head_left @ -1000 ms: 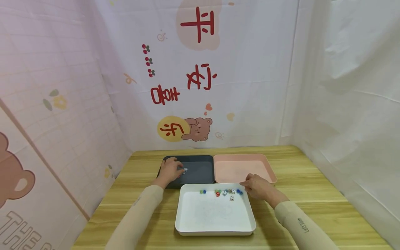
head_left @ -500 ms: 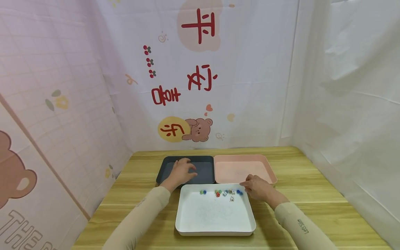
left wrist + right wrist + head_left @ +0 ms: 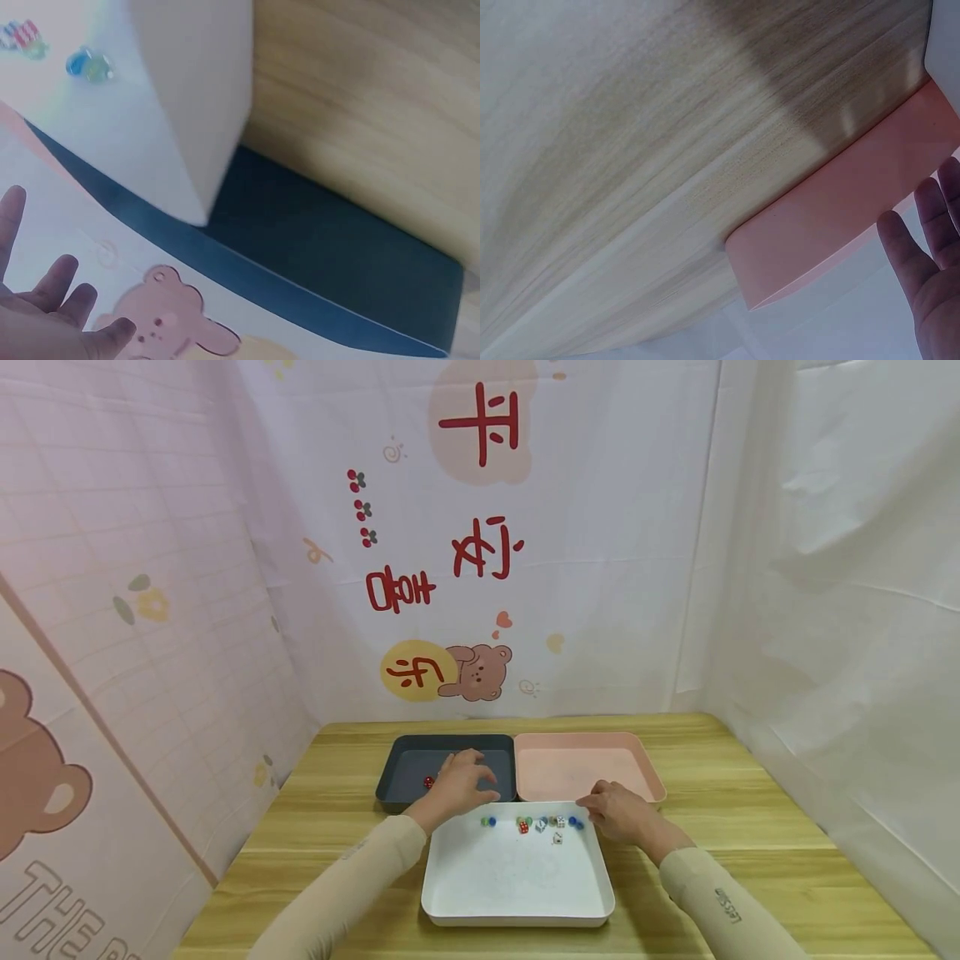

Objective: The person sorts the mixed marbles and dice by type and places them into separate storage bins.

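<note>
My left hand [image 3: 459,783] hangs over the near right part of the dark blue tray [image 3: 401,777], close to the back rim of the white tray [image 3: 517,917]. Its fingers are spread and loosely bent, with nothing seen between them. A red die [image 3: 428,782] lies in the dark tray, partly beside the hand. In the white tray, dice and glass marbles lie along the far side, among them a red die [image 3: 523,827], a white die [image 3: 557,838] and blue marbles [image 3: 575,822]. My right hand [image 3: 622,812] rests at the white tray's far right corner, holding nothing visible.
A pink tray [image 3: 581,768] stands right of the dark tray, behind the white one. All three sit on a wooden table [image 3: 712,793]. Printed white curtains [image 3: 615,568] enclose the back and sides.
My left hand has moved right and nearer, from the dark tray's left part toward the white tray. The red die in the dark tray shows clear of it. The right hand stays put.
</note>
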### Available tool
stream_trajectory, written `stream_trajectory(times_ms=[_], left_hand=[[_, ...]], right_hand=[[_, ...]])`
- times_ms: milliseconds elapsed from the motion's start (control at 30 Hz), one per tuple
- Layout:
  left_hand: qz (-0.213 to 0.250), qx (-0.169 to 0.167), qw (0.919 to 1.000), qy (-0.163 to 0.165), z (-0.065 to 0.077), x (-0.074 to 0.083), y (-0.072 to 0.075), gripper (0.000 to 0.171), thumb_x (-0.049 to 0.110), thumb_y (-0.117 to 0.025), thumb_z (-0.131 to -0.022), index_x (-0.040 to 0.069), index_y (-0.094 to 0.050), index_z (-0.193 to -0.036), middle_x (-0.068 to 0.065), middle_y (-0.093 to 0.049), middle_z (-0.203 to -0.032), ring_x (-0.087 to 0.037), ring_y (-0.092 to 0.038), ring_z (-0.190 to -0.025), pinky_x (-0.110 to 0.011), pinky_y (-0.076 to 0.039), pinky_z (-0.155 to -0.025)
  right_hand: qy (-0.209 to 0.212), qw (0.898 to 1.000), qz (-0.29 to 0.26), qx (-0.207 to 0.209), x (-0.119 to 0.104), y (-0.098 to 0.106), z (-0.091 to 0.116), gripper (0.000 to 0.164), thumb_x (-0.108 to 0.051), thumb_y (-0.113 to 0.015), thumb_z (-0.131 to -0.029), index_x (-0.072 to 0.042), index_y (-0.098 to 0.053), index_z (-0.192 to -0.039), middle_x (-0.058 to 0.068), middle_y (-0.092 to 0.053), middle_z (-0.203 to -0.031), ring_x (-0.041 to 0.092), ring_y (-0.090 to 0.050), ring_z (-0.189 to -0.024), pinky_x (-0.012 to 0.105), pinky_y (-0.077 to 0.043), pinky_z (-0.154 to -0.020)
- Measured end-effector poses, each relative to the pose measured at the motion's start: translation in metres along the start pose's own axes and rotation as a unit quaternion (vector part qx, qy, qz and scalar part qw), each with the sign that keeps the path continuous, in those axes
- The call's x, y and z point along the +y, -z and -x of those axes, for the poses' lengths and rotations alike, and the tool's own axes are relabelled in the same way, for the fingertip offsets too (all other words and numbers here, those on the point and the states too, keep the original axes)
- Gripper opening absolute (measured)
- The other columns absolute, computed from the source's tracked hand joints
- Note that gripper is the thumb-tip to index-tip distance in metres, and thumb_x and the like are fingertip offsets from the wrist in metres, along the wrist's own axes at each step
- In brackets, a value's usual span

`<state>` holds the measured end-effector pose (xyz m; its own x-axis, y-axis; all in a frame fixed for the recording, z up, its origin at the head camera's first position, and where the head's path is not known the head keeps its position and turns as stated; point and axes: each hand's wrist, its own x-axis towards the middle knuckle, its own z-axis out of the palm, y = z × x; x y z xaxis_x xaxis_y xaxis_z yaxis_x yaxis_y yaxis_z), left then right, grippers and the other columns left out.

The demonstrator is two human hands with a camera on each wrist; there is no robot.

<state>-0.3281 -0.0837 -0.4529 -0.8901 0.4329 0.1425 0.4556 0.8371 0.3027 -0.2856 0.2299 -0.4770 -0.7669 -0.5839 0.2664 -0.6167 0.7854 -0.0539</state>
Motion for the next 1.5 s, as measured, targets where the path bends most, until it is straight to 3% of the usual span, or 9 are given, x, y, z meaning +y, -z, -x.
stream_trajectory(times_ms=[433, 767, 1067, 1267, 1500], left_hand=[[-0.044, -0.034, 0.9976, -0.043, 0.004, 0.028, -0.023, 0.020, 0.039, -0.079, -0.085, 0.027, -0.078, -0.101, -0.010, -0.050, -0.144, -0.030, -0.032, -0.143, -0.058, -0.017, -0.117], [-0.076, -0.041, 0.9940, -0.067, 0.003, 0.038, -0.026, 0.019, 0.037, -0.078, -0.085, 0.027, -0.078, -0.101, -0.010, -0.052, -0.141, -0.031, -0.035, -0.141, -0.060, -0.020, -0.115], [-0.148, -0.065, 0.9836, -0.080, -0.001, 0.048, -0.032, 0.020, 0.045, -0.076, -0.085, 0.030, -0.077, -0.098, -0.008, -0.052, -0.139, -0.030, -0.036, -0.139, -0.062, -0.021, -0.113], [-0.193, -0.064, 0.9746, -0.093, -0.003, 0.048, -0.038, 0.015, 0.047, -0.076, -0.085, 0.035, -0.077, -0.094, -0.004, -0.055, -0.134, -0.026, -0.039, -0.136, -0.061, -0.025, -0.112], [-0.184, -0.062, 0.9729, -0.126, -0.002, 0.047, -0.040, 0.012, 0.044, -0.080, -0.082, 0.035, -0.077, -0.090, -0.004, -0.056, -0.133, -0.024, -0.039, -0.136, -0.060, -0.025, -0.113]], right_hand=[[-0.009, 1.000, -0.002, -0.009, -0.002, 0.002, 0.000, 0.024, -0.003, -0.071, -0.087, -0.005, -0.075, -0.110, 0.007, -0.061, -0.092, 0.025, -0.057, -0.079, 0.038, -0.054, -0.073], [0.006, 1.000, 0.008, -0.001, -0.001, 0.000, 0.001, 0.025, -0.003, -0.072, -0.086, -0.006, -0.075, -0.110, 0.008, -0.062, -0.093, 0.026, -0.059, -0.081, 0.038, -0.054, -0.074], [0.000, 1.000, 0.008, -0.001, 0.000, -0.001, 0.001, 0.024, -0.004, -0.072, -0.086, -0.005, -0.075, -0.110, 0.008, -0.062, -0.093, 0.025, -0.058, -0.080, 0.038, -0.054, -0.073], [-0.015, 1.000, -0.010, -0.012, 0.000, 0.002, 0.002, 0.026, -0.003, -0.070, -0.087, -0.006, -0.075, -0.112, 0.007, -0.061, -0.095, 0.025, -0.058, -0.082, 0.037, -0.053, -0.073], [-0.010, 1.000, -0.007, -0.011, 0.000, 0.003, 0.001, 0.025, -0.003, -0.070, -0.087, -0.005, -0.075, -0.111, 0.006, -0.061, -0.093, 0.024, -0.058, -0.080, 0.036, -0.053, -0.072]])
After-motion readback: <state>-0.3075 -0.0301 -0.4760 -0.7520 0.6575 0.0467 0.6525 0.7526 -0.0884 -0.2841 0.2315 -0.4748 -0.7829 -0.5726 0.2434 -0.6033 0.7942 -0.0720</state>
